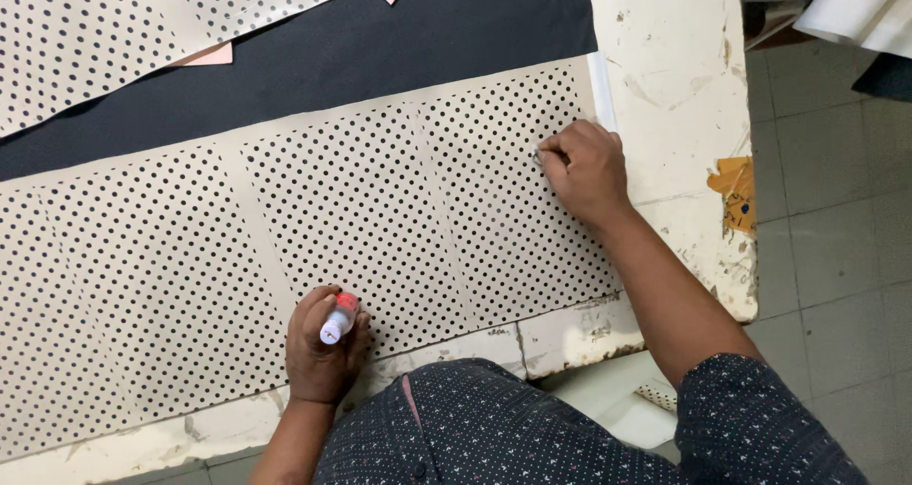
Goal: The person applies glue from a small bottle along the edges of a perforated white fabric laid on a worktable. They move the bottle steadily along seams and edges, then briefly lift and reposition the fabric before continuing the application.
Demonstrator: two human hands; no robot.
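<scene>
A long cream sheet with black dots [361, 209] lies flat across a dark cloth [399, 38] on a worn white table [674, 76]. My left hand [323, 347] rests on the sheet's near edge and grips a small white bottle with a red cap [337, 319], tip pointing up. My right hand [584, 171] presses on the sheet's right end with the fingers curled, pinching something small and pale at the fingertips; what it is I cannot tell.
A second dotted sheet [85, 29] with pink corners lies at the top left on the dark cloth. The table's right edge [750, 257] drops to a grey tiled floor [836, 209]. A yellow tape scrap [736, 186] sticks near that edge.
</scene>
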